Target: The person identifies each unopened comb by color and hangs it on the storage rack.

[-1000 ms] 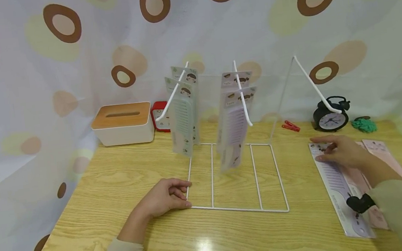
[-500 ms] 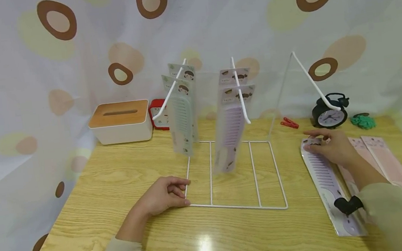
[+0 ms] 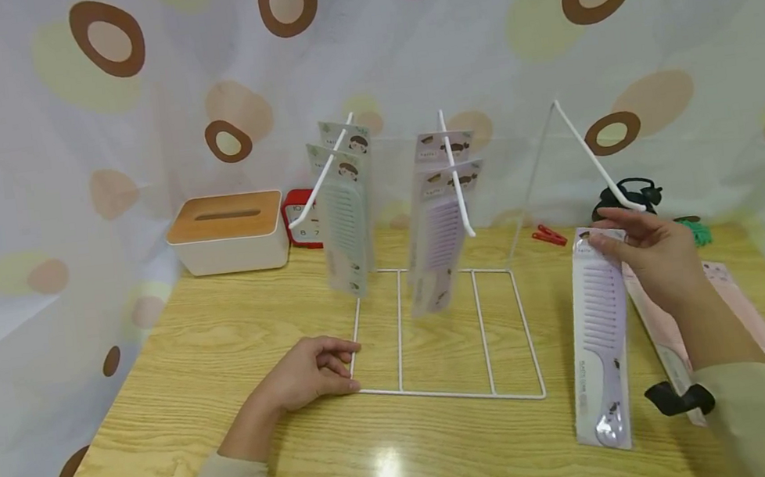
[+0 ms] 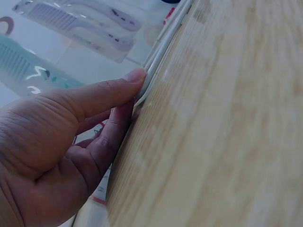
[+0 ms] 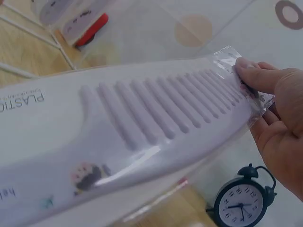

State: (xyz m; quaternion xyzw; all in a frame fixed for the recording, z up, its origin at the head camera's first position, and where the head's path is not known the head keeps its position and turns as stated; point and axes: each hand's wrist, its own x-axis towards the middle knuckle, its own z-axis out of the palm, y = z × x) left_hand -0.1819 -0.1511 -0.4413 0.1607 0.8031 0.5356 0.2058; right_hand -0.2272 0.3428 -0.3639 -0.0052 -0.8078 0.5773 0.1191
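A white wire display rack (image 3: 443, 397) stands on the wooden table, with green packaged combs (image 3: 345, 219) on its left hook and purple packaged combs (image 3: 442, 239) on the middle hook. The right hook (image 3: 593, 155) is bare. My left hand (image 3: 316, 372) rests curled against the rack's front left corner, fingers (image 4: 118, 92) on the base wire (image 4: 165, 47). My right hand (image 3: 646, 248) pinches the top of a purple packaged comb (image 3: 598, 324), lifted so it hangs down just below the right hook. Its teeth and wrapper (image 5: 142, 123) fill the right wrist view.
Pink packaged combs (image 3: 753, 322) lie on the table at the right. A tissue box (image 3: 226, 233) and red clock (image 3: 299, 220) stand back left; a black alarm clock (image 3: 625, 191), red clip (image 3: 548, 235) and green bundle (image 3: 701, 234) back right. A patterned curtain surrounds the table.
My right hand has picked the purple packaged comb up off the table and raised it toward the right hook. The left hand has stayed at the rack's corner.
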